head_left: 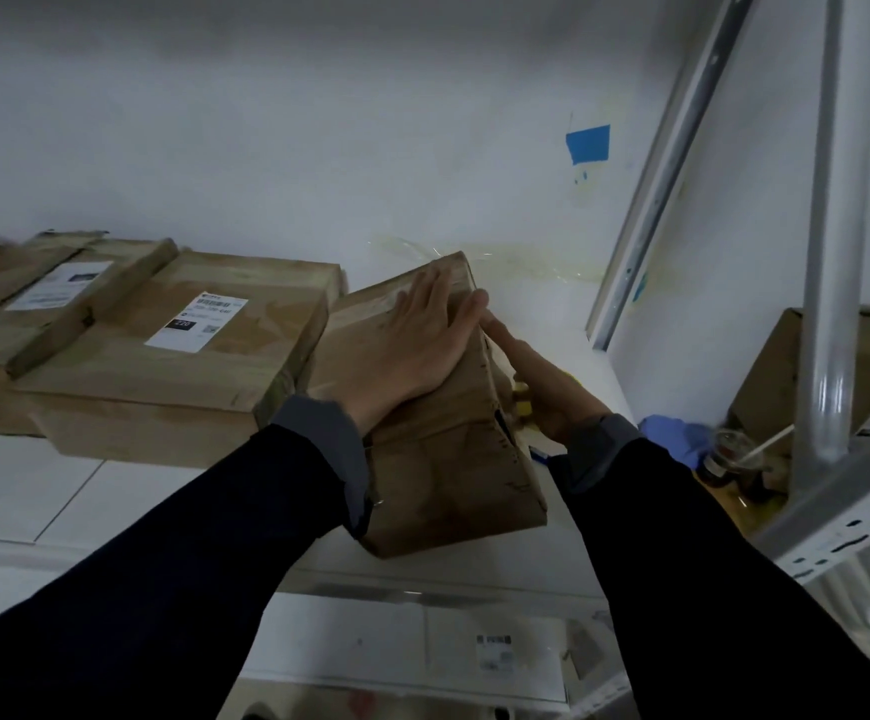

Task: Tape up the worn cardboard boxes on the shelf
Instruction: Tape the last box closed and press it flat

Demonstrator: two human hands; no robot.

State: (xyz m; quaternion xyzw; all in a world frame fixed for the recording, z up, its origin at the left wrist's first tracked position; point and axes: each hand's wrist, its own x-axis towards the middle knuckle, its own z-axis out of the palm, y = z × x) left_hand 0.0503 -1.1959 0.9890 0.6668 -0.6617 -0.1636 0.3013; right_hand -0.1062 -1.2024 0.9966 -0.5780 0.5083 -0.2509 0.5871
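Observation:
A worn brown cardboard box [443, 459] lies at an angle on the white shelf [58, 491], its long side running away from me. My left hand [417, 345] rests flat on its top, fingers straight. My right hand [542, 387] is against the box's right side, with the index finger stretched along the upper edge. The other fingers curl round a yellowish tape roll [522, 400], mostly hidden between palm and box. A strand of clear tape [526, 262] glints behind the box's far end.
Two flat labelled cardboard boxes [162, 366] [32, 304] lie to the left, the nearer one touching the worked box. A grey shelf post [833, 252] stands at right, with a blue glove [677, 439], a plastic cup and another box [781, 376] beyond it. Blue tape [587, 142] marks the wall.

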